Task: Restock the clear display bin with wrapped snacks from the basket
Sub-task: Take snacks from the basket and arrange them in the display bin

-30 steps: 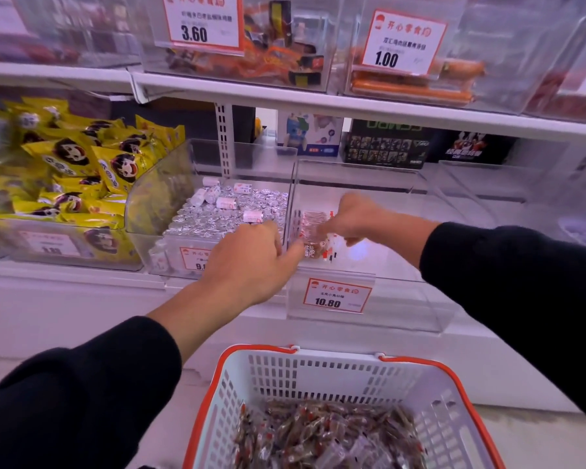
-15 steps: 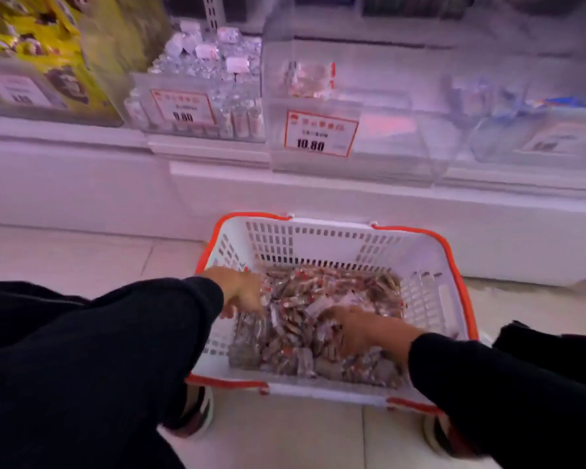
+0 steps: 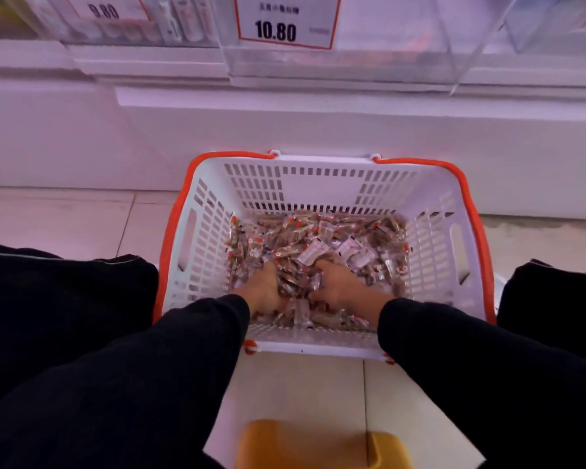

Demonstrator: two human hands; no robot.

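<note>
Both hands [image 3: 298, 289] are scooping snacks [image 3: 318, 245] in the basket [image 3: 318, 184], fingers buried; squeezing gently works best

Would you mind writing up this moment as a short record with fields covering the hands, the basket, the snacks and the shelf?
left hand: left hand dug into the snack pile, fingers buried
right hand: right hand also in the pile, fingers buried among wrappers
snacks: wrapped snacks heaped across the basket floor
basket: white basket with orange rim, on the tiled floor below the shelf
display bin: clear display bin above, only its lower front in view
price tag: price tag on the bin reads 10.80
grip: cannot tell whether either hand has closed on snacks
</note>
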